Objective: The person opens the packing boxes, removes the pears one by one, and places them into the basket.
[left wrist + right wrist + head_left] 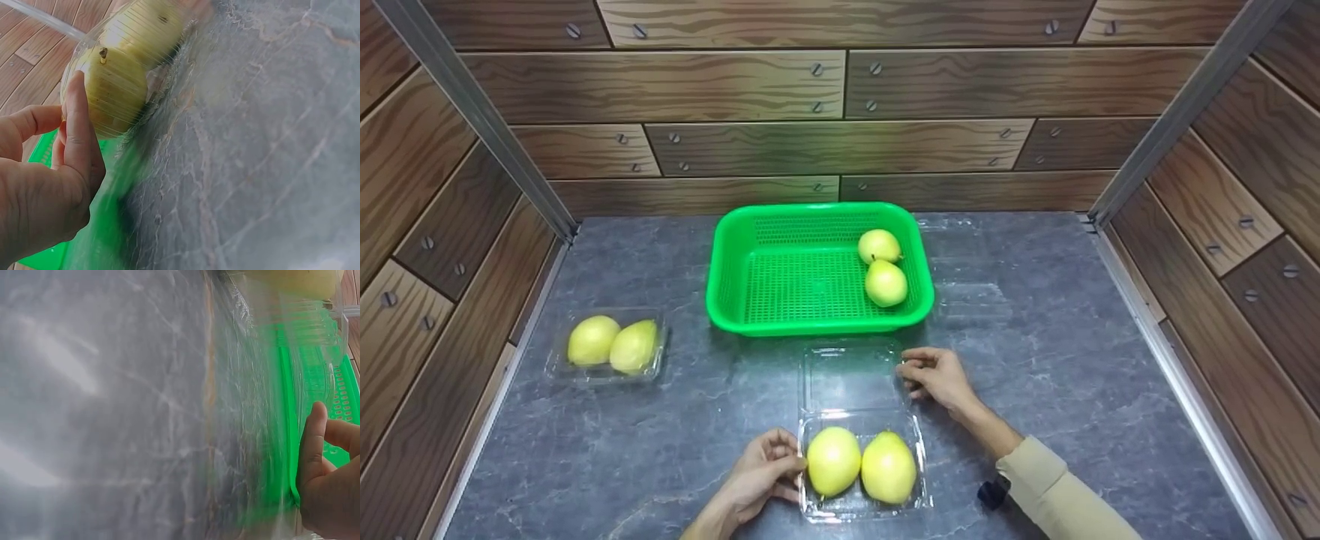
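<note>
Directly against the left fingers [778,436] sits the container [856,411] (see-through).

A table [720,397] stands with a plank-patterned wall [765,86] behind it. At the table's far middle sits a basket [817,328]; two pears lie in its right end, one [879,246] behind the other [886,284], touching. Before the basket, nearest the viewer, a container [864,516] holds two more side by side, a left pear [833,461] and a right pear [889,469]. Its lid [851,379] lies back between box and basket. The person's left hand [757,478] is at the container's left edge; the right hand [943,380] is at the lid's right edge. Well to the left, a second container [604,379] holds two touching pears [593,340].
</note>
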The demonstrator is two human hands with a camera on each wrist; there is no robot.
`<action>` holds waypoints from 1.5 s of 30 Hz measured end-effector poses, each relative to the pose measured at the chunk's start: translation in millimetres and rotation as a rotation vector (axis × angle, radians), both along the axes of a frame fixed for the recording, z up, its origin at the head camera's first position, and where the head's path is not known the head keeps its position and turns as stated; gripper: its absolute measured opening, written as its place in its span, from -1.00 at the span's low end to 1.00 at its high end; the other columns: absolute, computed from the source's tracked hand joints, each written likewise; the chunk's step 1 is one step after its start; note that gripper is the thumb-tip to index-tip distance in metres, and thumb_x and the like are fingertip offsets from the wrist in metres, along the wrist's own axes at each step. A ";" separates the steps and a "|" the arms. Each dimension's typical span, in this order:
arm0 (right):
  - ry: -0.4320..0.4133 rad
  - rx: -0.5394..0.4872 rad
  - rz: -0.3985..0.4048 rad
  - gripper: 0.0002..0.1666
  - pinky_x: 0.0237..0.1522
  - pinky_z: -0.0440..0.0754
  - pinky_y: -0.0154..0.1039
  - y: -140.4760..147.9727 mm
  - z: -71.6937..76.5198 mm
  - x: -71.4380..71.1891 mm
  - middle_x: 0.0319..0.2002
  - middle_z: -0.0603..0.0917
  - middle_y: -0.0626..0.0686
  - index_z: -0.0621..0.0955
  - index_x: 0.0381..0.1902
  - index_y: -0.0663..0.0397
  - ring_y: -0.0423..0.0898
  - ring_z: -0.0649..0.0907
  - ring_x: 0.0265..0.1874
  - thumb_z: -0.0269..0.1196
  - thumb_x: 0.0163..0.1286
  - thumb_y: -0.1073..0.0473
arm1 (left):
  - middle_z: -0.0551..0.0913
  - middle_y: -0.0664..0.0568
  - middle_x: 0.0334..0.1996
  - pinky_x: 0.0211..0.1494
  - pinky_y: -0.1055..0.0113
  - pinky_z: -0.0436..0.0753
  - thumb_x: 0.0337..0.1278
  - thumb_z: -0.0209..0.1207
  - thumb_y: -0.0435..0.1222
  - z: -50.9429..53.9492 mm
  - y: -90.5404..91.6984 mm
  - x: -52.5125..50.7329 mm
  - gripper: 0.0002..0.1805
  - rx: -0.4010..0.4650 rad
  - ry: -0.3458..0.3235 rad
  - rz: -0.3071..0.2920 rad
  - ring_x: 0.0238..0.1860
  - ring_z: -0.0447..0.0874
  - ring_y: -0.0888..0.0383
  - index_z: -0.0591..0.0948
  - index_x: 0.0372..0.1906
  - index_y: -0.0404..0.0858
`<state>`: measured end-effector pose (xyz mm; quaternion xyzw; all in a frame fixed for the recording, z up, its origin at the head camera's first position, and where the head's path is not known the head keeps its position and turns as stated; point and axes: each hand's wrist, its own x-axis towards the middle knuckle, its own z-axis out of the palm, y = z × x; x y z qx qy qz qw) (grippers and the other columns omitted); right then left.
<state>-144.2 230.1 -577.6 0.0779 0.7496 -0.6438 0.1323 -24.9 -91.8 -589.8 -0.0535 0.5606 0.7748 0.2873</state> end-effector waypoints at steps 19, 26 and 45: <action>-0.025 0.008 0.029 -0.46 -0.47 0.78 -0.42 3.4 -3.6 -12.6 -0.33 0.74 -0.02 0.55 0.24 0.57 -0.23 0.70 -0.49 0.37 0.38 0.34 | 0.59 0.09 -0.39 -0.45 0.34 0.82 0.14 0.29 -0.49 0.5 0.6 -12.1 -0.75 -0.029 0.012 0.004 -0.41 0.61 0.23 0.48 -0.15 -0.29; 0.022 0.098 0.150 -0.38 -0.26 0.87 -0.23 12.9 14.7 -10.9 -0.19 0.69 0.07 0.48 0.32 0.53 -0.15 0.74 -0.34 0.37 0.41 0.30 | 0.60 0.10 -0.41 -0.46 0.34 0.81 0.15 0.29 -0.49 -0.8 0.1 -12.0 -0.75 -0.025 0.010 0.013 -0.42 0.62 0.23 0.48 -0.14 -0.29; 0.387 0.455 0.642 -0.30 0.04 0.86 -0.13 15.3 85.8 35.7 0.15 0.64 0.21 0.60 0.33 0.10 0.22 0.68 0.08 0.53 0.28 0.03 | 0.58 0.14 -0.46 -0.47 0.34 0.81 0.11 0.29 -0.49 -0.4 -0.2 -10.7 -0.74 -0.027 0.001 0.024 -0.46 0.60 0.25 0.48 -0.16 -0.28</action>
